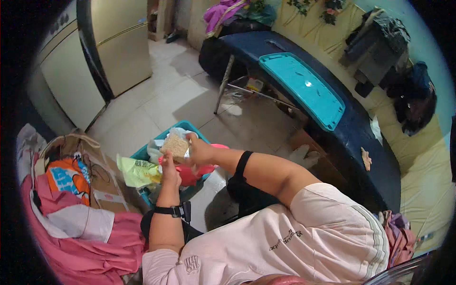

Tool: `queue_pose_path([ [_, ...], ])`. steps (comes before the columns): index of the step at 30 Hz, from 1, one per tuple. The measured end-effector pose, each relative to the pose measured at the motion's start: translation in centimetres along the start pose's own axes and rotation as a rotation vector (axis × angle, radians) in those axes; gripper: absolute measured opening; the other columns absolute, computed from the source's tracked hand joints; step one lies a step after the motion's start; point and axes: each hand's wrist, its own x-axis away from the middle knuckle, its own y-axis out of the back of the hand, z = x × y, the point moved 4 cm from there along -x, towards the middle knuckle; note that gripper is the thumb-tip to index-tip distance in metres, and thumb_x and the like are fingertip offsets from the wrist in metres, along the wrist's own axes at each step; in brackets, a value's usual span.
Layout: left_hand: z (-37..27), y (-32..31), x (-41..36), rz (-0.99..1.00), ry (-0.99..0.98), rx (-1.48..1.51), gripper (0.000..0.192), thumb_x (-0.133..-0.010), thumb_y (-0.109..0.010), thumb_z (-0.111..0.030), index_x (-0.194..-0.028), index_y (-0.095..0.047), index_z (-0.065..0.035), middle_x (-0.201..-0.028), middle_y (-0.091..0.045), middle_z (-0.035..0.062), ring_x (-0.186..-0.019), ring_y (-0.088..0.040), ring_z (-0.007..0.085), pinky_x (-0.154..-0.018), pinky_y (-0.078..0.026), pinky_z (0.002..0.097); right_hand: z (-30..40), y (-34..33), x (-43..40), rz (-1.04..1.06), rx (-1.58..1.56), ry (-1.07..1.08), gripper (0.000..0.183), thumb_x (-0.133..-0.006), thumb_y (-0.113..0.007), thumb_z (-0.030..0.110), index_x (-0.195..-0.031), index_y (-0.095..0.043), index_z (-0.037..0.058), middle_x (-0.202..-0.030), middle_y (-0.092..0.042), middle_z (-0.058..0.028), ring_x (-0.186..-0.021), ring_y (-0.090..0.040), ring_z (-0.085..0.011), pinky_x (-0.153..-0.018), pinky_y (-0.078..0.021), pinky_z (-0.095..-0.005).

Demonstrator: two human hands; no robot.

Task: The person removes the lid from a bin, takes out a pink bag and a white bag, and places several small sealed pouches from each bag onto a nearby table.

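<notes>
My left hand (pixel 171 171) and my right hand (pixel 197 151) hold a clear plastic bag of beige grains (pixel 175 145) between them, above a teal plastic bin (pixel 185 124) on the floor. The bag's right side is in my right hand, while my left fingertips touch its lower edge. Red plastic packaging (pixel 190 174) lies in the bin under my hands. A pale green printed bag (pixel 137 172) hangs over the bin's left rim. Whitish plastic bags show behind the grains. My arms hide part of the bin.
At the right stands a dark blue padded bench (pixel 374 178) bearing a teal plastic lid (pixel 302 89). Its metal leg (pixel 224 85) meets the tiled floor. A cardboard box (pixel 110 188) and pink cloth (pixel 89 256) lie left. A refrigerator (pixel 123 53) stands beyond.
</notes>
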Motion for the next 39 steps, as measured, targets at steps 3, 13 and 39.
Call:
queue_pose_path([
  [3,-0.4,-0.8,-0.7,0.109,-0.075,-0.025,0.05,-0.084,-0.061,-0.025,-0.125,-0.04,-0.0049,-0.11,-0.055,0.0103,-0.098,-0.056,0.0196,-0.085,-0.046,0.033,1.5,7.7,2.2,-0.066,-0.019,-0.273,0.086,-0.057,-0.079,0.016,-0.127,-0.029,0.0044,-0.109,-0.053,-0.0228,-0.101,-0.057,-0.0304,-0.078,-0.0499,-0.0392],
  [13,-0.4,-2.0,-0.9,0.041,-0.163,-0.137,0.072,-0.052,-0.047,0.018,-0.12,-0.039,-0.0041,-0.065,-0.039,-0.0035,-0.059,-0.039,0.007,-0.052,-0.031,0.0178,-10.2,39.0,20.1,-1.375,0.183,-0.181,0.068,-0.065,-0.07,0.007,-0.122,-0.033,-0.0009,-0.105,-0.052,-0.0181,-0.088,-0.059,-0.0264,-0.071,-0.0521,-0.0352],
  [39,-2.2,-4.3,3.3,0.344,-0.176,-0.038,0.083,-0.05,-0.047,0.015,-0.127,-0.034,-0.0135,-0.082,-0.034,-0.0003,-0.078,-0.035,0.0104,-0.067,-0.034,0.0182,-2.3,-1.6,2.5,0.501,0.427,0.102,0.022,-0.073,-0.062,0.009,-0.094,-0.063,0.0015,-0.083,-0.064,-0.0177,-0.075,-0.063,-0.0242,-0.066,-0.0475,-0.036],
])
